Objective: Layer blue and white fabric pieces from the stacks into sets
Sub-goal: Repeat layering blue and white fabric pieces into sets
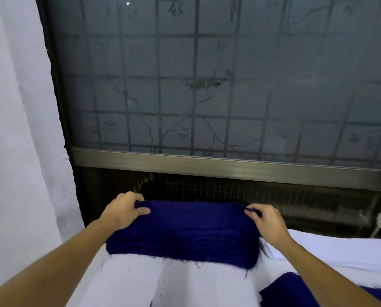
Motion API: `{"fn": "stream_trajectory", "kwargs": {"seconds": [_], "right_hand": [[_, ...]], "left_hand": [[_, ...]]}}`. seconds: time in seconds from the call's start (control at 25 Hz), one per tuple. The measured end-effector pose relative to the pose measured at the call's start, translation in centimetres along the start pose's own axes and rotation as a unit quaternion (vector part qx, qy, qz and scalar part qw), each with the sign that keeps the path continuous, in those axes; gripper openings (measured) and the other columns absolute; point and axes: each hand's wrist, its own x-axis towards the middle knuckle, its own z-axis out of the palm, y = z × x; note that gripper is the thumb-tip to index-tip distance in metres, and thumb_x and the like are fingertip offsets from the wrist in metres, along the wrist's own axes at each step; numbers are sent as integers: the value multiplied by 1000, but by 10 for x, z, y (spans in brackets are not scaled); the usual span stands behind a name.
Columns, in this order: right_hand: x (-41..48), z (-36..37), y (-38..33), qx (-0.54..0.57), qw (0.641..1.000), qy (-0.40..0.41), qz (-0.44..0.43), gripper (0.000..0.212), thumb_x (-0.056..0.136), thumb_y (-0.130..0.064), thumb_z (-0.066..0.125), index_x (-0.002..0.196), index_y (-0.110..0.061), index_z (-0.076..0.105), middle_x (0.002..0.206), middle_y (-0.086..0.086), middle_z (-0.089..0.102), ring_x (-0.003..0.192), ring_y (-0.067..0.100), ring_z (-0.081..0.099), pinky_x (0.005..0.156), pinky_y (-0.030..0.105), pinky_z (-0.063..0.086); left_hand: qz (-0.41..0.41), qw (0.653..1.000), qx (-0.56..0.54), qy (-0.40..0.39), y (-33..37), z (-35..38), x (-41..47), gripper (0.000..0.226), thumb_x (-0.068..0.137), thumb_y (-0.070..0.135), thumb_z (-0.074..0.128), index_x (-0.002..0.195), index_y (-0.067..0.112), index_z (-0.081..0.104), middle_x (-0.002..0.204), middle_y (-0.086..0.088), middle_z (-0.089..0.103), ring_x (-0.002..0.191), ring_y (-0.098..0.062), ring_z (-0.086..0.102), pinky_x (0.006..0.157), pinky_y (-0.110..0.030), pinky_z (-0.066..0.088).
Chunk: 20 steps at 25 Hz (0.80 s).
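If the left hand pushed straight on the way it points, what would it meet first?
The left hand pinches the far corner of the blue stack; beyond that, likely the dark mesh panel below the window, depth unclear.

Both hands, left and right, pinch the far corners of the blue fabric stack on white fabric.

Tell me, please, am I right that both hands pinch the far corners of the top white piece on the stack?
The colour is wrong: in the head view, the left hand and right hand pinch the far corners of the top blue piece on the stack.
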Motion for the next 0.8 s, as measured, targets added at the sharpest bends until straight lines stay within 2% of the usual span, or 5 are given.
{"fn": "stream_trajectory", "kwargs": {"seconds": [0.24,0.44,0.56,0.68,0.8], "right_hand": [[-38,-44,-13,162,986,36,29,26,106,-17,50,98,-23,74,81,-4,77,75,12,73,63,22,55],[-86,-69,-7,203,975,77,46,22,105,-20,52,102,-24,74,86,-5,77,81,13,72,71,30,58],[-123,-76,4,186,979,60,55,26,106,-20,50,96,-23,74,85,-6,77,79,11,73,70,27,57],[-154,-83,19,137,987,35,81,32,107,-19,48,86,-15,73,79,0,75,75,17,71,70,33,54],[-191,-88,43,103,990,-1,94,31,105,-19,52,82,-8,70,77,6,72,79,26,69,71,36,49]], "left_hand": [[-26,969,-212,124,27,-10,-31,12,100,29,62,109,27,69,107,7,68,99,-9,61,85,-28,53],[-45,923,-357,135,60,1,-72,20,106,24,50,116,25,67,105,3,71,99,-16,68,89,-34,56],[-79,918,-371,120,74,15,-99,19,107,25,48,113,22,66,102,-2,71,92,-23,69,73,-33,58],[-82,934,-318,139,83,38,-124,17,105,27,52,109,18,65,100,-1,70,94,-21,68,79,-37,60],[-68,952,-263,140,83,66,-161,17,102,29,58,98,14,67,91,0,70,87,-19,68,67,-26,53]]}}
